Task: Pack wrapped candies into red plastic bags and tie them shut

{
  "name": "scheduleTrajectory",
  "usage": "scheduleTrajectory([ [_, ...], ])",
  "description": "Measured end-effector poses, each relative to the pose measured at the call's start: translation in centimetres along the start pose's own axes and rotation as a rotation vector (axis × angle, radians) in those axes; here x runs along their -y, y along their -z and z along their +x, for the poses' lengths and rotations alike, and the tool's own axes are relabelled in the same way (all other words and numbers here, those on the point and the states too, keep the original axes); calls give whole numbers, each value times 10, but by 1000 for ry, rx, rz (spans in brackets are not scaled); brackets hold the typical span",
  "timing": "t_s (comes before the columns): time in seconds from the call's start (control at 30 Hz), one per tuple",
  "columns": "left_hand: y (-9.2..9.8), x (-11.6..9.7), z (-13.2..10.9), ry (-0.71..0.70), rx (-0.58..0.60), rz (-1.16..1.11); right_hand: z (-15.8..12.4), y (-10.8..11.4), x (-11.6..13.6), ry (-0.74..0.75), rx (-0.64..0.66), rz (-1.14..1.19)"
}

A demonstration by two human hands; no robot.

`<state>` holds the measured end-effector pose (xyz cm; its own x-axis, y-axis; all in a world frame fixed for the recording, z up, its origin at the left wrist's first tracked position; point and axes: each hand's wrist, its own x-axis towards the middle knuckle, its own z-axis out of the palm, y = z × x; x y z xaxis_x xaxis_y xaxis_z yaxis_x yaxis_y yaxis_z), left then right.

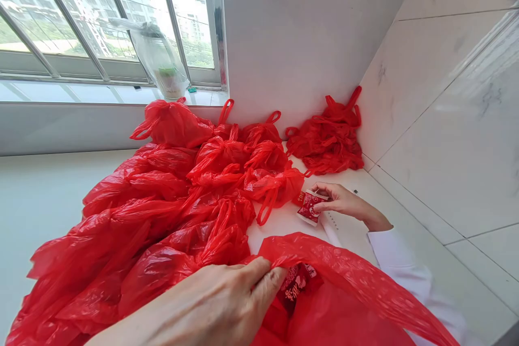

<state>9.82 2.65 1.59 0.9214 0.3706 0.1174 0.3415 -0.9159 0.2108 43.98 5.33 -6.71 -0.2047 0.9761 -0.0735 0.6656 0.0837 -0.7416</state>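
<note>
My left hand (227, 297) pinches the rim of an open red plastic bag (344, 292) at the bottom centre. Inside that bag lies a dark red packet with pale print (298, 284), partly covered by the bag's folds. Beyond the bag, my right hand (334, 200) is closed on a small red and white packet (311, 207), held just above the white surface. A small red item with yellow print (299, 198) shows just left of the held packet.
Many knotted red bags (162, 194) cover the white table (52, 184) at left and centre. A crumpled red bag pile (328, 140) sits in the back corner by the tiled wall (458, 135). A bagged cup (168, 75) stands on the windowsill (206, 98).
</note>
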Motion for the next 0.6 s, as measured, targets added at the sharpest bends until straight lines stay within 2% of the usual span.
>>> scheduleTrajectory([
  [0.1,-1,5,-11,27,12,9,8,-6,-7,-21,-49,-23],
  [0.23,-5,9,-14,30,30,15,11,-11,-11,-77,-145,-165],
  [0.4,-6,5,-2,2,34,33,23,-18,-14,-68,-234,-269],
  [0.6,-10,5,14,-51,-11,97,36,-39,-4,-14,-235,-241],
])
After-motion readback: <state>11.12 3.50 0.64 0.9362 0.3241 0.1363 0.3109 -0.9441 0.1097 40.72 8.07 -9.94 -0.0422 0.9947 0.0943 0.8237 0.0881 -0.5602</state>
